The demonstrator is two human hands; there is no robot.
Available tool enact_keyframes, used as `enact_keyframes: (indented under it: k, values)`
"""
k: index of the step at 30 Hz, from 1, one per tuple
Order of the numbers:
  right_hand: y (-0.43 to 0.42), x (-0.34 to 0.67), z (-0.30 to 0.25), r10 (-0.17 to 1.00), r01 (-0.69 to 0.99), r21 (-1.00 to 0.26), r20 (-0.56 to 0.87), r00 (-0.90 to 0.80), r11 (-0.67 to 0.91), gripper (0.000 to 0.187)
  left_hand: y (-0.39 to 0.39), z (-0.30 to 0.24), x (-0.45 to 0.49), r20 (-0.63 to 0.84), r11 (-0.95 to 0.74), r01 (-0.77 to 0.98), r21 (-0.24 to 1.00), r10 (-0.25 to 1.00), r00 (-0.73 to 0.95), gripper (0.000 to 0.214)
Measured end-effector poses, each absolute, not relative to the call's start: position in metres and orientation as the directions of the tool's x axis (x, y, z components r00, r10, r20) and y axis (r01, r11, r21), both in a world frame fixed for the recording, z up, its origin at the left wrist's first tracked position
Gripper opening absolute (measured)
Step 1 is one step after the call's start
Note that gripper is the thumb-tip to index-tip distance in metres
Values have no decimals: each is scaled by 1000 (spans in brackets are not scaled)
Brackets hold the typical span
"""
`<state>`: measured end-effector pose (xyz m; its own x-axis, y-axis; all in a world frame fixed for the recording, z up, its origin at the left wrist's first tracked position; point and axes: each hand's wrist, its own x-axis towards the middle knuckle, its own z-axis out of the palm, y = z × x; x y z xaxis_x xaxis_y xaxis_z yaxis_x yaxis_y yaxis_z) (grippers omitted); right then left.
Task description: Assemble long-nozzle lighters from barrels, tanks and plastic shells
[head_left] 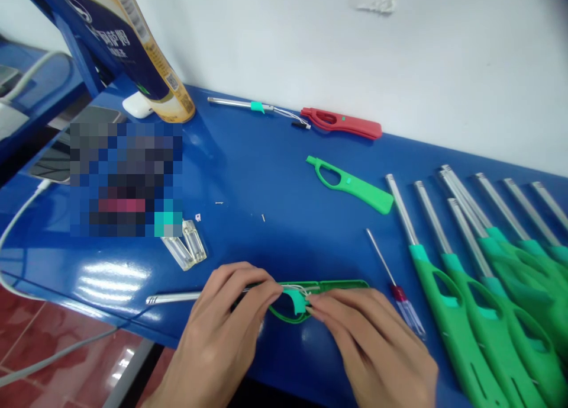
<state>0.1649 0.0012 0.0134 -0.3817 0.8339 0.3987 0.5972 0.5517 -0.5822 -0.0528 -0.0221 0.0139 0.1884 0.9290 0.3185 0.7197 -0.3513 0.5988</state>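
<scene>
An opened green lighter shell [337, 286] with a long metal tube [173, 298] lies near the front edge of the blue table [266, 177]. My left hand [222, 331] pinches the tube and shell at its middle. My right hand [373, 343] pinches a teal trigger piece [296, 300] with thin white wires, fingers closed on it inside the shell. A small screwdriver with a clear red handle [402, 292] lies just right of my right hand.
Several finished green lighters [465, 313] lie in a row at the right. A loose green shell half [350, 184], a red shell half [344, 122] with a wired tube [248, 105], clear fuel tanks [186, 248], tiny screws [262, 217], a bottle [146, 58] and cables [18, 218] sit around.
</scene>
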Motion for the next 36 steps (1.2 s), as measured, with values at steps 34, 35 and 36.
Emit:
enact_keyframes:
  k: [34,35,36]
  values:
    - [-5,177,15,808,569,-574,423,-410,589,26,-23,17,-47,378,-434,725,535,890,254,20]
    - [-5,178,16,819,580,-579,416,-395,574,25,-23,17,-47,381,-442,726,527,886,263,22]
    - [-5,178,17,829,589,-584,404,-386,559,25,-23,17,-47,387,-448,725,523,883,266,23]
